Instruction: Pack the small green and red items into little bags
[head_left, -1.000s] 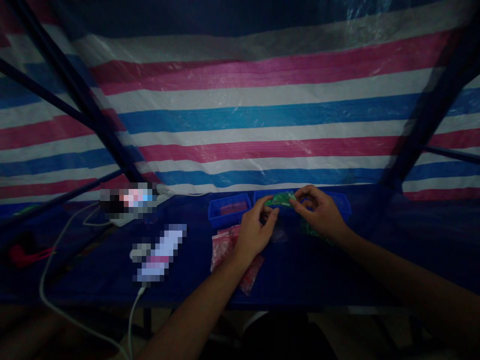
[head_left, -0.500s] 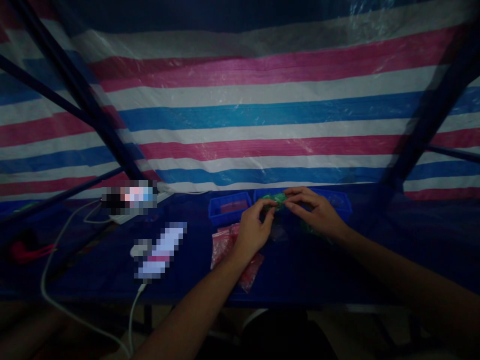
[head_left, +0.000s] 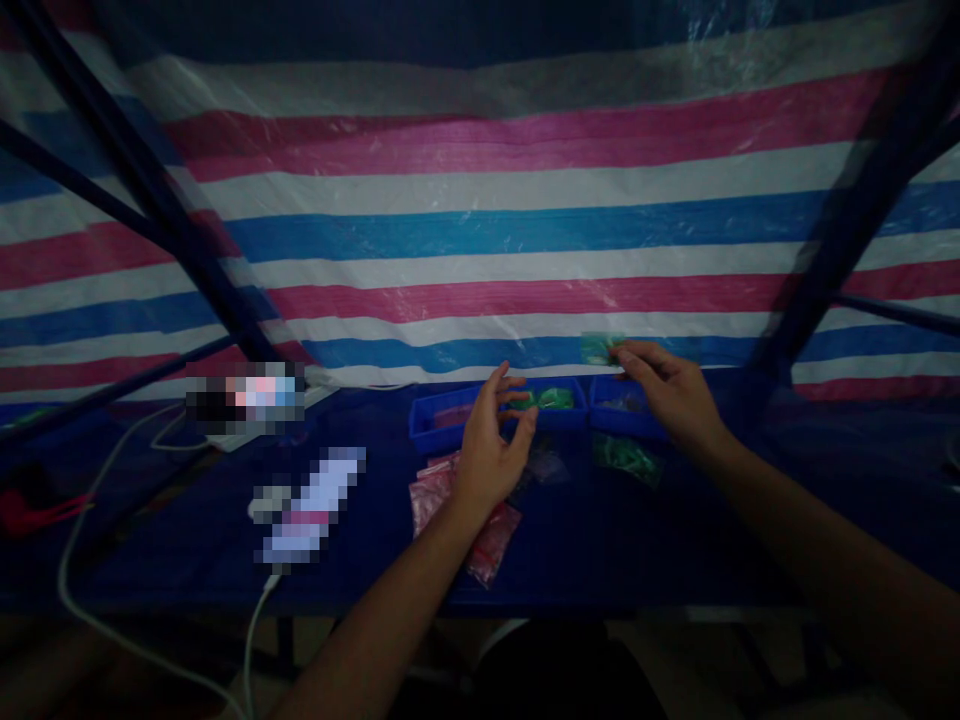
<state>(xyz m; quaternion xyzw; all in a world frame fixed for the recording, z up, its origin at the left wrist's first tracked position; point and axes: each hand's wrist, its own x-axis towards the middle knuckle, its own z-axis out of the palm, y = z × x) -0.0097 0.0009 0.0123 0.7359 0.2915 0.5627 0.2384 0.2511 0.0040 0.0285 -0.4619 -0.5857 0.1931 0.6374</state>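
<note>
My right hand (head_left: 671,385) pinches a small green plastic bag (head_left: 600,348) by its edge, raised above the right blue bin (head_left: 607,418). That bin holds clear items too dim to name. My left hand (head_left: 495,440) has its fingers spread, with nothing in it, in front of the middle blue bin (head_left: 574,408). Green bags (head_left: 555,398) lie inside the middle bin. Below my right hand, a dark green bag (head_left: 628,458) rests on the table. Pink zip bags (head_left: 495,545) lie partly under my left hand and wrist.
A left blue bin (head_left: 424,425) contains pink bags. Clear bags (head_left: 547,465) lie before the bins. Further left are a blurred-out phone (head_left: 319,505) on a white cable (head_left: 255,610) and a power strip (head_left: 232,438). A striped tarp (head_left: 525,230) hangs behind, between dark metal posts.
My hands have moved apart. The right one has gone right and up with the green bag, while the left has let go and its fingers have spread. The view has shifted slightly.
</note>
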